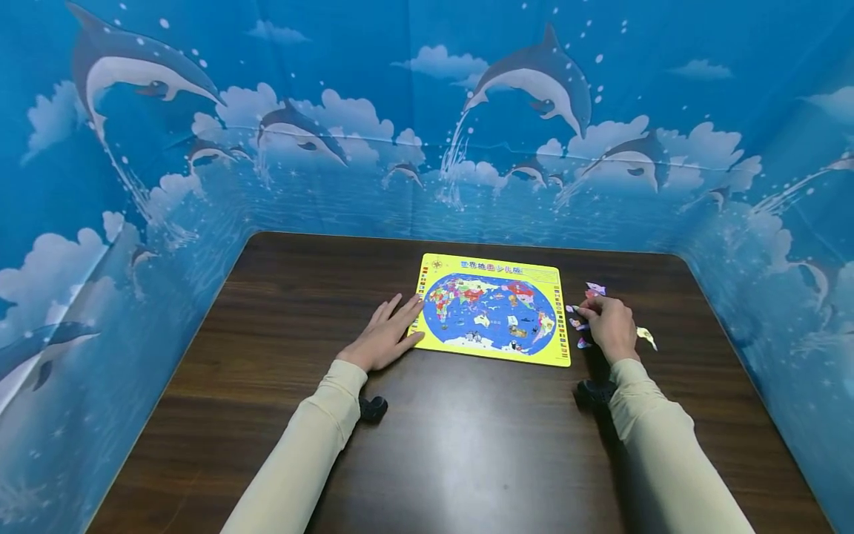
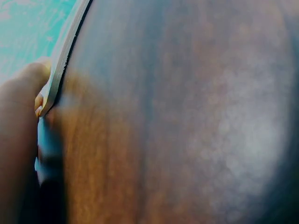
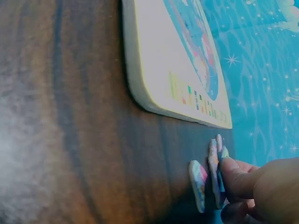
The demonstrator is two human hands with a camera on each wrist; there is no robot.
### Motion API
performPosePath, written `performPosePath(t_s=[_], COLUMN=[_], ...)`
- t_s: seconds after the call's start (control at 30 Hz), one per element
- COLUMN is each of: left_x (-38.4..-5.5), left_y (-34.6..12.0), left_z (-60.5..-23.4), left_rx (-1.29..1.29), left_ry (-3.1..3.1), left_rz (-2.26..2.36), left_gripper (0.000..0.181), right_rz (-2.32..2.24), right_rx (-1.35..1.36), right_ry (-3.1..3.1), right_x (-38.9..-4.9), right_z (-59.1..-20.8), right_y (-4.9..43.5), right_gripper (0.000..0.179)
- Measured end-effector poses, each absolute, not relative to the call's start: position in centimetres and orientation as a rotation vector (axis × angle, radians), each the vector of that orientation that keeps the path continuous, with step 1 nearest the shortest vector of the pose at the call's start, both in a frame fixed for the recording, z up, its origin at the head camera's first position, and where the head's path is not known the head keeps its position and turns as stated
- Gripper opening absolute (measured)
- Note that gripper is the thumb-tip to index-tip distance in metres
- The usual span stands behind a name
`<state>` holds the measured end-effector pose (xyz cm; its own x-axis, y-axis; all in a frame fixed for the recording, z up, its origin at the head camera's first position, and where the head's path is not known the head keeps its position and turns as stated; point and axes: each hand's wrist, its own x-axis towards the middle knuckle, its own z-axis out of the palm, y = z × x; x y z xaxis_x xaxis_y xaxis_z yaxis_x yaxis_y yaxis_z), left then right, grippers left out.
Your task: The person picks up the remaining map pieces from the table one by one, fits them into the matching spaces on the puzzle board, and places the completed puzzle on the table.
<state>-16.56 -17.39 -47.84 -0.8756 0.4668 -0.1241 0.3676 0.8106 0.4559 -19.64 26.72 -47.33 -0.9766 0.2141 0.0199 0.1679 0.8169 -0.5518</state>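
A yellow world-map puzzle board (image 1: 494, 355) lies on the table, its blue oval map filled with coloured shapes. My left hand (image 1: 383, 334) rests at the board's left edge, fingers spread and fairly straight. In the left wrist view only part of that hand (image 2: 21, 102) shows, beside the board's edge (image 2: 60, 70). To the right of the board, my right hand (image 1: 610, 326) pinches a small puzzle piece (image 3: 224, 152) between thumb and fingers. Other puzzle pieces (image 3: 198, 185) lie close by the fingertips, just off the board's right edge.
A yellowish piece (image 1: 646, 337) lies to the right of my right hand, and a pink-purple one (image 1: 596, 288) beyond it. The dark wooden table (image 1: 467, 445) is bordered by a blue dolphin-print cloth (image 1: 373, 178) at the back and sides.
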Motion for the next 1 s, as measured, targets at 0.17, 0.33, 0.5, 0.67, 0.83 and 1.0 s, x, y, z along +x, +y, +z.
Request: performPosePath(t_s=[0.17, 0.33, 0.5, 0.67, 0.83, 1.0], left_x=[-16.3, -16.3, -16.7, -17.1, -17.0, -16.7], left_y=[-17.5, -17.4, -17.3, -17.3, -17.4, -17.4], left_z=[-47.7, -47.8, -48.0, -48.2, -48.1, -48.2], left_rx=[0.650, 0.648, 0.647, 0.677, 0.679, 0.677], left_ry=[2.765, 2.780, 2.792, 2.805, 2.812, 2.807], left_rz=[0.619, 0.581, 0.554, 0.572, 0.560, 0.528], left_gripper=[0.071, 0.071, 0.072, 0.071, 0.071, 0.070], right_rz=[0.917, 1.046, 1.165, 1.150, 1.123, 1.093], right_rx=[-0.313, -0.236, -0.193, -0.096, -0.027, -0.049], right_ry=[-2.944, -2.969, -3.008, -3.030, -3.063, -3.088], right_x=[-19.7, -19.9, -20.7, -21.5, -21.8, -21.9], right_z=[-47.0, -46.1, -45.0, -44.4, -44.6, -45.4], right_y=[26.6, 26.1, 24.6, 22.9, 21.2, 20.3], right_gripper=[0.020, 0.022, 0.029, 0.031, 0.031, 0.033])
